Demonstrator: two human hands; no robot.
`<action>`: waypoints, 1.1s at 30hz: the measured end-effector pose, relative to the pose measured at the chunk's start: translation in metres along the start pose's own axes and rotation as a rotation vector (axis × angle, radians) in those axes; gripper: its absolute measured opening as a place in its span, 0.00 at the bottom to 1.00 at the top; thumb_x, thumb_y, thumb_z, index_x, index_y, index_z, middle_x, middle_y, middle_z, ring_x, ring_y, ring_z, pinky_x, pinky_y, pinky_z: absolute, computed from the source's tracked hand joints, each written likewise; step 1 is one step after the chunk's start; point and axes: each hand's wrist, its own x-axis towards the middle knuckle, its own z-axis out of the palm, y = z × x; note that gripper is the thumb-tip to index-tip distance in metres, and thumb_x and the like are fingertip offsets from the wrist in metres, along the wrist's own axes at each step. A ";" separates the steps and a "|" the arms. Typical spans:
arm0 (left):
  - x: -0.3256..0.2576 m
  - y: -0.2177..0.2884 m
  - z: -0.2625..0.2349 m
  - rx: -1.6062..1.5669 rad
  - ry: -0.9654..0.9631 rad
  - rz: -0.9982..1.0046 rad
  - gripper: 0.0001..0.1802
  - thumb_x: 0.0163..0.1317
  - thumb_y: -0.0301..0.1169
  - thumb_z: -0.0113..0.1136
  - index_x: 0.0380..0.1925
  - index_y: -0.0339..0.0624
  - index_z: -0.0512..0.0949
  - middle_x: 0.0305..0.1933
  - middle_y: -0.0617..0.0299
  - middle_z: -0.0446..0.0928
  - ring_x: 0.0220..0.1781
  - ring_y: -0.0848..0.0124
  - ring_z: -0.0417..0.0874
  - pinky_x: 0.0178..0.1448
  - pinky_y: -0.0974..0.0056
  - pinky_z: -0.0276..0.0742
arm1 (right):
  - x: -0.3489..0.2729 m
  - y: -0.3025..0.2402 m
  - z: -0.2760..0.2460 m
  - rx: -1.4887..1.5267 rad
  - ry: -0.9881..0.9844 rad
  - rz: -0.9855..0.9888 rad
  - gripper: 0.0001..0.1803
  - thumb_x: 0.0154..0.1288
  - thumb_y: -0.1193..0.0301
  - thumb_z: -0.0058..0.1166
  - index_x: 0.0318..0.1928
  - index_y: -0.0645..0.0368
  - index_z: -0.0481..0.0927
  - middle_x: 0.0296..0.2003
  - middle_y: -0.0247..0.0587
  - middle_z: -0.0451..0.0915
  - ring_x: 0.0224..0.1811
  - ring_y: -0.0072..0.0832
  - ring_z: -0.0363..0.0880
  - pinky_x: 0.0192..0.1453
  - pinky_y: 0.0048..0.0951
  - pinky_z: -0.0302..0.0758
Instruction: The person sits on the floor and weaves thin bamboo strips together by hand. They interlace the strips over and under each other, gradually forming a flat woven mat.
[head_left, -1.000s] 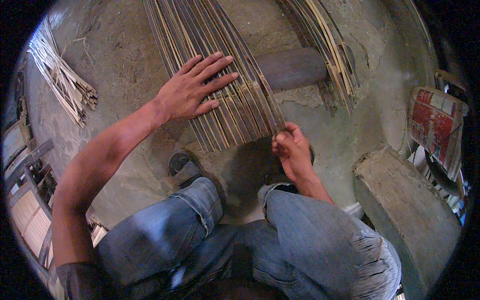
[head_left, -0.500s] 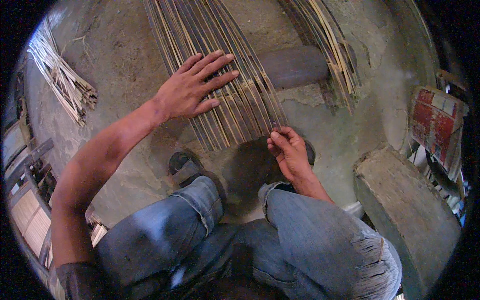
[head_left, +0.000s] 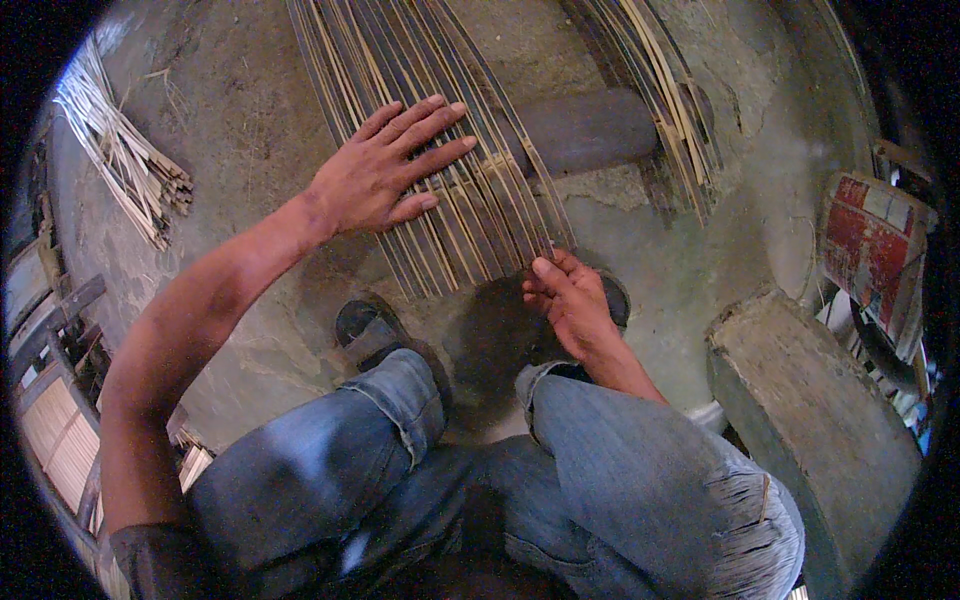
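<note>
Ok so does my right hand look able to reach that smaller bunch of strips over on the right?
Probably yes: only floor shows between the right hand and the near ends of the smaller bunch of strips, so nothing seems to block it.

i'm standing in what looks like a rough handcraft workshop: on the worn, patchy floor (head_left: 670, 290) a bundle of pale cut strips (head_left: 130, 170) lies by the left edge, a row of long thin slats (head_left: 497, 200) stretches toward the far edge, and a battered grey block (head_left: 815, 390) sits near the right edge.
</note>
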 end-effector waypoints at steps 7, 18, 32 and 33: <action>0.000 -0.001 0.003 0.015 -0.007 0.000 0.35 0.68 0.53 0.40 0.73 0.58 0.55 0.80 0.60 0.47 0.81 0.60 0.46 0.79 0.48 0.46 | 0.005 0.001 -0.002 -0.047 -0.043 0.000 0.11 0.66 0.70 0.61 0.45 0.61 0.77 0.36 0.40 0.82 0.37 0.27 0.82 0.42 0.29 0.80; 0.000 -0.001 0.002 0.034 -0.043 0.011 0.37 0.69 0.59 0.33 0.74 0.55 0.55 0.80 0.56 0.45 0.81 0.55 0.45 0.79 0.46 0.41 | 0.005 0.008 0.003 -0.070 0.011 -0.034 0.17 0.64 0.75 0.61 0.51 0.58 0.72 0.39 0.37 0.80 0.40 0.26 0.80 0.47 0.30 0.79; 0.001 -0.002 0.003 0.050 -0.044 0.005 0.38 0.69 0.60 0.31 0.74 0.56 0.55 0.80 0.56 0.45 0.80 0.55 0.46 0.78 0.46 0.43 | 0.005 0.002 0.012 -0.174 0.060 -0.097 0.38 0.60 0.77 0.65 0.65 0.65 0.56 0.42 0.42 0.78 0.41 0.27 0.80 0.46 0.29 0.80; 0.001 -0.002 0.004 0.052 -0.046 0.006 0.38 0.69 0.60 0.31 0.74 0.56 0.55 0.80 0.56 0.45 0.80 0.55 0.46 0.78 0.46 0.42 | 0.005 0.002 0.012 -0.174 0.061 -0.092 0.38 0.60 0.77 0.65 0.65 0.65 0.56 0.41 0.42 0.78 0.41 0.27 0.80 0.46 0.29 0.80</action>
